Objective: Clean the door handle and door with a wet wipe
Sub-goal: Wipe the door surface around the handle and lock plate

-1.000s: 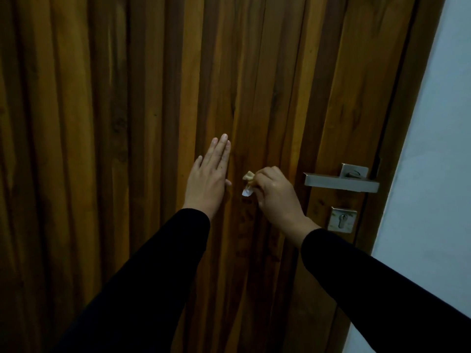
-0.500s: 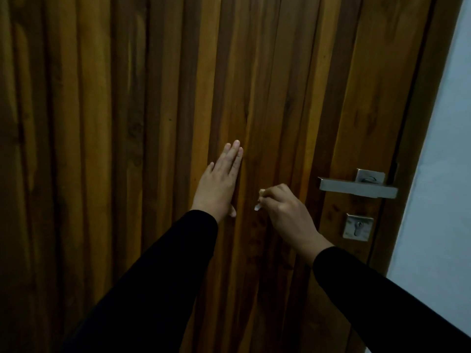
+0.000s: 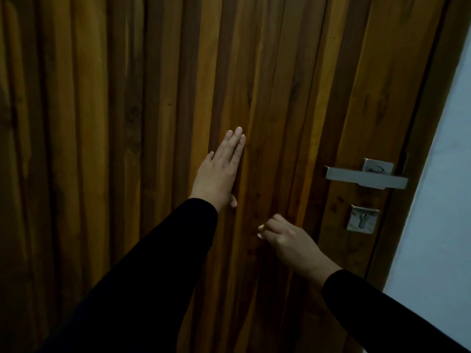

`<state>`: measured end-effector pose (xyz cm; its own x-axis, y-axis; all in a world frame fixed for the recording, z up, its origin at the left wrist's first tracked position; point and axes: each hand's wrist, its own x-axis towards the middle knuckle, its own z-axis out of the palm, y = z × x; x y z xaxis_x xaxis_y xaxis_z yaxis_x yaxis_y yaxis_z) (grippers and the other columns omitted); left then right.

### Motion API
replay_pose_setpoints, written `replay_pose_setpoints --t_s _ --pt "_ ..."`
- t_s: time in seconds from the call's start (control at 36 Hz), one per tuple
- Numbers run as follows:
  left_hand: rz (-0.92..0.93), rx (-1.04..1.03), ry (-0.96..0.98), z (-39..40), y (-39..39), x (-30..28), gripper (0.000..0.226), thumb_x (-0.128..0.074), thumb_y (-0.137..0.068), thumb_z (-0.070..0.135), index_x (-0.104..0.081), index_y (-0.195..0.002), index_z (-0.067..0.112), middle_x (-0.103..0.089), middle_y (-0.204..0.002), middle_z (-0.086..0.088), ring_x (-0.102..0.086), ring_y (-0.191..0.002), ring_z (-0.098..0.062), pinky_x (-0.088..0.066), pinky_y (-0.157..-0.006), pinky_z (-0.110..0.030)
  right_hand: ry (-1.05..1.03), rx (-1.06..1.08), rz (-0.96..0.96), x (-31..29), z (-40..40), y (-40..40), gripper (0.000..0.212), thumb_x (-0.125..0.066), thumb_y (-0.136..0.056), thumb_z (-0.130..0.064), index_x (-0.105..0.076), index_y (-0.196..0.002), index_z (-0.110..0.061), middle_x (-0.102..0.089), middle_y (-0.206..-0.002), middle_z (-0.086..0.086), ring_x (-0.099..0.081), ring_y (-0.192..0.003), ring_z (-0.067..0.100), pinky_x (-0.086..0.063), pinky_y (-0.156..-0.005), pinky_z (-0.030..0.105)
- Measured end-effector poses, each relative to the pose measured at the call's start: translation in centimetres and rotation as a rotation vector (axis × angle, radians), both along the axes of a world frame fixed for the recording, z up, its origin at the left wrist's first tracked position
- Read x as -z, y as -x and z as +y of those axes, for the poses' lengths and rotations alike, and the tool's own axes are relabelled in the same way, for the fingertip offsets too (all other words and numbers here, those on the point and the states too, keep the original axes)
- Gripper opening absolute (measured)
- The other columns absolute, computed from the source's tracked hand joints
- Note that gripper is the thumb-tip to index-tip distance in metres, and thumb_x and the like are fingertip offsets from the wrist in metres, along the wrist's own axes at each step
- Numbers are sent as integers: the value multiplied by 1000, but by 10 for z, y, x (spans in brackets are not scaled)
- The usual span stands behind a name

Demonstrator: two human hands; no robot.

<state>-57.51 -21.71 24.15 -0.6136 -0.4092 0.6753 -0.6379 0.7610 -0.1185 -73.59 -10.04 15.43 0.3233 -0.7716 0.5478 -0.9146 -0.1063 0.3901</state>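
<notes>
A dark wooden door [image 3: 127, 123] of vertical planks fills the view. My left hand [image 3: 219, 171] lies flat on it with straight fingers, left of the middle. My right hand [image 3: 290, 240] is lower and to the right, fingers curled round a small white wet wipe [image 3: 261, 231] held against the wood; only a corner of the wipe shows. A silver lever door handle [image 3: 364, 177] sits to the right of both hands, with a square keyhole plate [image 3: 362, 219] under it.
A pale wall [image 3: 446, 174] borders the door's right edge beyond the dark door frame [image 3: 418, 149]. Black sleeves cover both forearms.
My right hand has slid the wipe down the door, from handle height to below the keyhole plate's level. My left hand stays flat on the wood.
</notes>
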Motion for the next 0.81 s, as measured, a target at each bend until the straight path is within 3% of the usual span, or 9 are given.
replay_pose_setpoints --t_s 0.06,0.11,0.19,0.31,0.42,0.53,0.61,0.81 --pt "8 1 5 1 0 1 140 -84 -62 37 27 -144 12 42 -142 1 22 -142 -19 -12 -117 -36 -43 6 24 0 4 2 10 -69 -76 -13 -70 -85 -9 -62 -83 4 -56 -71 13 -50 -49 18" --pt "21 10 1 1 1 1 140 -85 -62 35 28 -143 13 41 -144 0 22 -142 -19 -13 -117 -36 -34 14 18 -8 8 4 16 -60 -81 -13 -68 -95 -8 -62 -89 7 -57 -73 15 -52 -52 20" --pt "31 13 -8 1 1 1 141 -86 -60 31 26 -144 12 41 -144 1 21 -142 -19 -14 -117 -36 74 12 -68 -31 11 -4 27 -50 -85 -12 -62 -109 -7 -59 -103 14 -59 -80 17 -54 -58 22" --pt "39 14 -7 2 1 1 140 -87 -59 27 22 -146 11 33 -152 -1 19 -143 -20 -16 -116 -37 283 -22 -210 -65 3 -18 25 -58 -85 -8 -62 -109 -2 -54 -112 20 -60 -84 23 -55 -64 25" --pt "40 9 15 1 2 2 139 -86 -61 27 22 -146 11 33 -152 -2 18 -143 -20 -17 -117 -37 365 54 -197 -79 -12 -23 11 -63 -84 -4 -68 -92 3 -57 -102 19 -58 -85 27 -52 -63 28" --pt "43 14 27 -1 2 3 138 -86 -61 28 22 -146 10 31 -153 -4 19 -144 -21 -18 -117 -36 397 104 -139 -70 -23 -19 7 -63 -82 -2 -70 -79 -3 -57 -82 11 -47 -74 20 -32 -55 20" --pt "50 22 25 -2 2 4 137 -85 -62 28 23 -145 12 31 -153 -3 20 -143 -20 -18 -117 -35 378 92 -128 -54 -26 -17 7 -66 -81 -2 -70 -83 -6 -52 -74 6 -33 -71 12 -19 -51 14" --pt "51 18 16 -3 3 5 140 -86 -60 31 23 -145 13 32 -153 -1 20 -143 -19 -17 -115 -34 278 41 -79 -19 -22 -16 5 -71 -77 -3 -70 -82 -4 -51 -69 5 -39 -65 14 -29 -50 19"
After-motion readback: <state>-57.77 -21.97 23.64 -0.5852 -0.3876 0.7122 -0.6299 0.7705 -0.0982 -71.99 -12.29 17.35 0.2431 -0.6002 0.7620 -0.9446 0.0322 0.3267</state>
